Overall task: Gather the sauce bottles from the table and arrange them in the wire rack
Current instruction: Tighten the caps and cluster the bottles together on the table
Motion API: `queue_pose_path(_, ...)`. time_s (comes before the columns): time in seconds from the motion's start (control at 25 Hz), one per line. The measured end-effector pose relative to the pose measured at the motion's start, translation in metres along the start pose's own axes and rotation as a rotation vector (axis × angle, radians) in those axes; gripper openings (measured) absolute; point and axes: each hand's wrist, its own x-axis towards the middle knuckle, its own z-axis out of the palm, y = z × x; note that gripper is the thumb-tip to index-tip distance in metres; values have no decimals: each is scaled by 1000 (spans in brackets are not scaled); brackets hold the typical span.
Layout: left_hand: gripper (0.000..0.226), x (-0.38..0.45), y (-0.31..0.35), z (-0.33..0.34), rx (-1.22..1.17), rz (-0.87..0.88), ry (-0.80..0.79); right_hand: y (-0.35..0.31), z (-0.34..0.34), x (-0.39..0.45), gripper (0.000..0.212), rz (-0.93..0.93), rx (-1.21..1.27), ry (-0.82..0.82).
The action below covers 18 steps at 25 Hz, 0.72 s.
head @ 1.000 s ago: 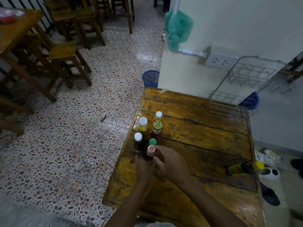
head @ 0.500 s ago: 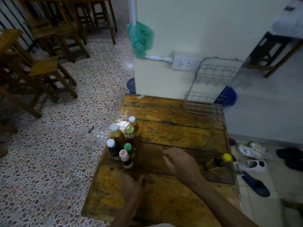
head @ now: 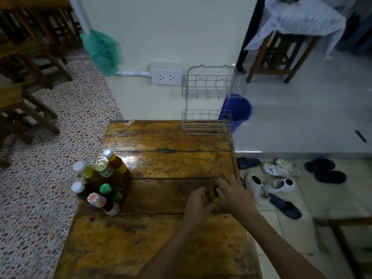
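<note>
Head view shows the fingers (head: 201,193) of both hands curled round a small yellow bottle (head: 213,194) lying near the right edge of the worktop (head: 171,164), left hand (head: 196,206) on one side and right hand (head: 234,197) on the other; how firm the hold is I cannot tell. The step in hand looks like gathering this stray, since the other bottles (head: 98,184) stand clustered at the left edge and the rack (head: 207,101) at the far edge holds none. Next it needs lifting upright and carrying to the rack or the cluster.
</note>
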Motion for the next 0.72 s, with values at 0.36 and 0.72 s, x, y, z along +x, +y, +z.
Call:
queue_pose_path(0.36, 39, -6, 30, 15, -106, 159, -134, 29, -27, -10, 42, -286, 72, 316)
queue_pose_path(0.72, 25, -33, 9, -40, 33, 79, -130, 9, -34, 24, 41, -552, -29, 438)
